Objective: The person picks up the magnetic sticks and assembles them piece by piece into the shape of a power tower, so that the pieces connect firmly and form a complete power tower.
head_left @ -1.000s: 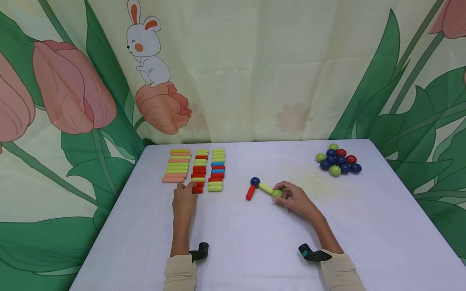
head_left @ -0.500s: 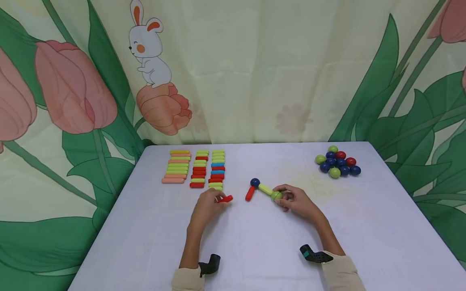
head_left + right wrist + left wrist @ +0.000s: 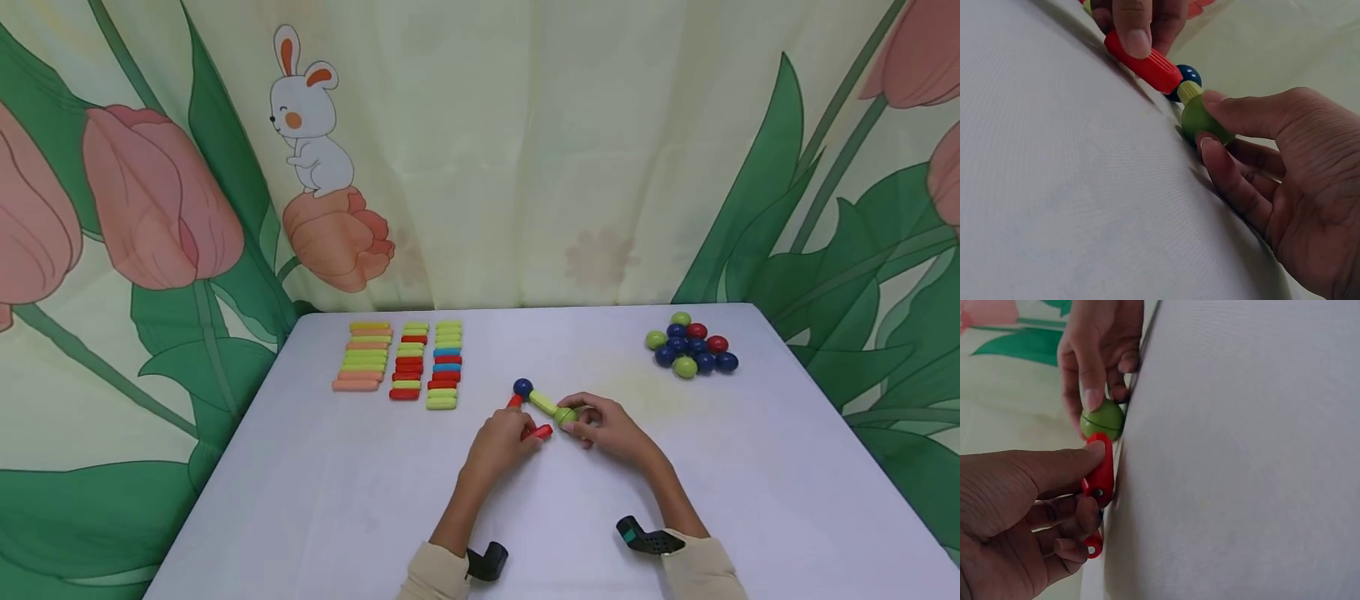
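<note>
The left hand [image 3: 498, 442], extended obliquely inward, back uppermost, pinches a red rod [image 3: 543, 432] between its fingers just beside a green ball [image 3: 566, 415]. The right hand [image 3: 609, 427], angled in oppositely, has its fingers clamped on this ball, which a yellow-green rod [image 3: 543, 403] links to a dark blue ball [image 3: 522, 387] at mid-surface [image 3: 322, 500].

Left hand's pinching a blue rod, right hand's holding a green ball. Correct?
Not quite: the rod pinched by the left hand is red, not blue, as the left wrist view shows. The right hand does hold a green ball.
</note>
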